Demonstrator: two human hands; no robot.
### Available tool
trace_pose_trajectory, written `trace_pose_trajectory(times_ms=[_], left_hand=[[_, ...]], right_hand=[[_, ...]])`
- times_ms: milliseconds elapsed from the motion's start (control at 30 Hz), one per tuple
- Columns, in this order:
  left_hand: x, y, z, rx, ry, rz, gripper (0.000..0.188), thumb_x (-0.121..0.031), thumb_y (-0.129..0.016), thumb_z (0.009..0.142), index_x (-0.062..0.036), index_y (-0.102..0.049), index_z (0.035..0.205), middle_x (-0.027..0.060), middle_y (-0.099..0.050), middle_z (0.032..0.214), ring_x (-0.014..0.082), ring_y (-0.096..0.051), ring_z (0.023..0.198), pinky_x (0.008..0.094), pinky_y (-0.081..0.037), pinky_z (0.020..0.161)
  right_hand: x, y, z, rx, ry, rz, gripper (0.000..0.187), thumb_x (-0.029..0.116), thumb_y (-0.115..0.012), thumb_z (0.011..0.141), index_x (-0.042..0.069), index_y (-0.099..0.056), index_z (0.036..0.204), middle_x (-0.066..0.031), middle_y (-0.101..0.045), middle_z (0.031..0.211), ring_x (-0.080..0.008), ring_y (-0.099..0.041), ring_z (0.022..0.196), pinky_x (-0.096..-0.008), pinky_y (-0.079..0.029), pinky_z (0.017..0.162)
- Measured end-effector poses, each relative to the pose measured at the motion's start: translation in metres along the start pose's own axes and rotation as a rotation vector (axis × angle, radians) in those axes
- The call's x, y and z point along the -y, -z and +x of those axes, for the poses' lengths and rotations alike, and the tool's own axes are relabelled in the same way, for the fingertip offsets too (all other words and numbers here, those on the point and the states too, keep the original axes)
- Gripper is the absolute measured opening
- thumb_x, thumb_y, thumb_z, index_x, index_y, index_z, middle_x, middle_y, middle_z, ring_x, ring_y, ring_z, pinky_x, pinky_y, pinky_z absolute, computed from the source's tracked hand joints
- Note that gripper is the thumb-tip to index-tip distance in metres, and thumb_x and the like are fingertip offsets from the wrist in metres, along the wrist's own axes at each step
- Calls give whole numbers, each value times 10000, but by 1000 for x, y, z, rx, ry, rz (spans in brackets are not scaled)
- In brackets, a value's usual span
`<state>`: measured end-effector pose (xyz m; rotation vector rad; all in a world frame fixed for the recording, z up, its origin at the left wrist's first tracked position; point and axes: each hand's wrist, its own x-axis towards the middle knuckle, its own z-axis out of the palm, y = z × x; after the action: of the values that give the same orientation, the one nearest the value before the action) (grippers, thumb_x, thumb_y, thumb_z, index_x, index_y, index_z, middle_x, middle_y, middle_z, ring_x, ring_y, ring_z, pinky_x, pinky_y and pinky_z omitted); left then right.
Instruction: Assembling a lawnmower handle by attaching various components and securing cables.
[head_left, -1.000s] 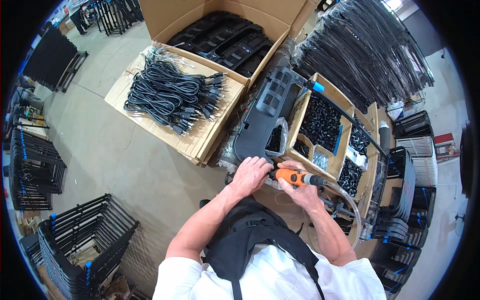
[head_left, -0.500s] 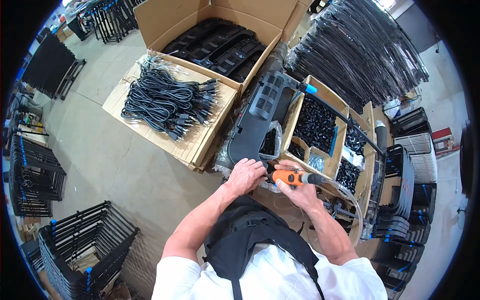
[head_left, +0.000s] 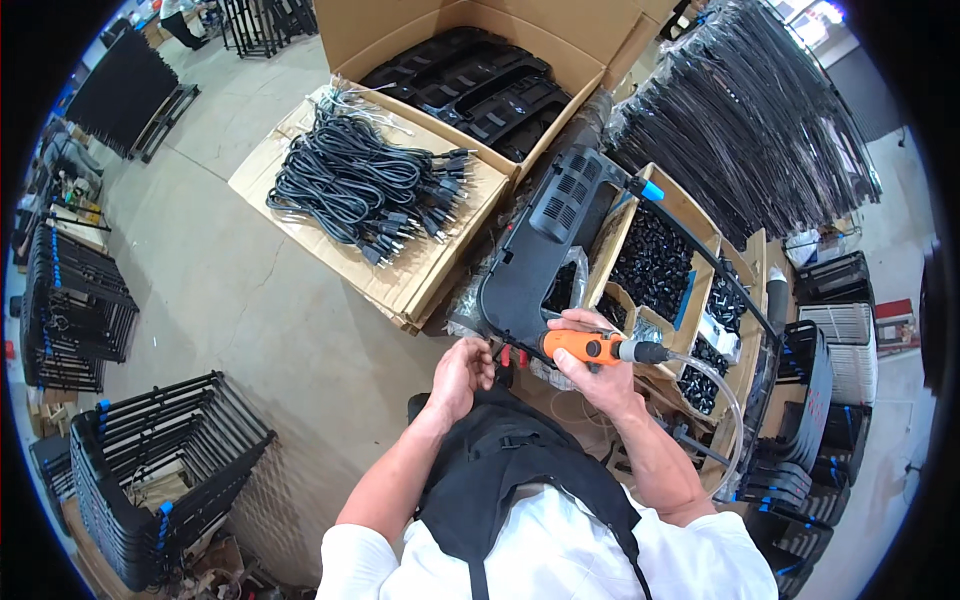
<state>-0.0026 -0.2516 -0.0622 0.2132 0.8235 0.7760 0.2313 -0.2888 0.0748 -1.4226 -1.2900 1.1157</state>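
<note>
My right hand (head_left: 606, 388) is wrapped round an orange air screwdriver (head_left: 588, 347), held roughly level. A clear hose (head_left: 738, 405) curves from its rear end down past my forearm. The driver's front end is close to the near end of a black frame part with a vented housing (head_left: 525, 240), which lies in front of me. Just left of that end, my left hand (head_left: 460, 378) has its fingers curled in; anything between them is hidden. Something with red handles (head_left: 507, 356) shows between my hands, mostly covered.
A wooden tray (head_left: 655, 352) of small black parts and screws stands to the right. Black cords (head_left: 360, 180) are heaped on a flat carton (head_left: 420, 290) at the left. Behind is an open box (head_left: 375, 30) of black covers. Stacked black frames (head_left: 150, 470) stand lower left.
My left hand has come away from the frame's near end toward me and left. The driver has shifted slightly right with my right hand. The whole view has shifted a little.
</note>
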Motion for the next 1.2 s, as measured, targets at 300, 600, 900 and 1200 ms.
trace_pose_trajectory(times_ms=[300,600,900,1200], left_hand=[[-1,-24,3,-254,-454,1088,222,-193,-719,1014,-80,-703,1204,98,-725,956,215,-728,859,390,-581,812],[-35,-18,25,149,-813,1495,243,-165,-724,975,-115,-700,1211,105,-727,1086,339,-730,1020,459,-594,863],[-53,-19,40,373,-929,1593,210,-164,-742,939,-120,-700,1141,89,-714,1010,333,-716,973,454,-592,855],[-48,-15,44,441,-934,1562,151,-153,-770,915,-110,-705,1044,88,-715,969,321,-722,958,451,-596,828]], right_hand=[[-15,-20,24,24,39,-72,555,5,-788,925,-43,-564,1430,-194,-735,1313,-256,-706,1245,-407,-569,1103],[-16,-15,38,88,-32,-190,549,119,-821,931,9,-585,1414,-136,-752,1298,-204,-721,1215,-350,-579,1047],[0,-20,47,174,202,-486,479,103,-824,890,60,-656,1337,-121,-777,1180,-283,-792,1040,-377,-637,925],[-6,-15,39,217,142,-350,566,110,-833,895,19,-617,1410,-178,-769,1274,-279,-772,1164,-377,-615,1006]])
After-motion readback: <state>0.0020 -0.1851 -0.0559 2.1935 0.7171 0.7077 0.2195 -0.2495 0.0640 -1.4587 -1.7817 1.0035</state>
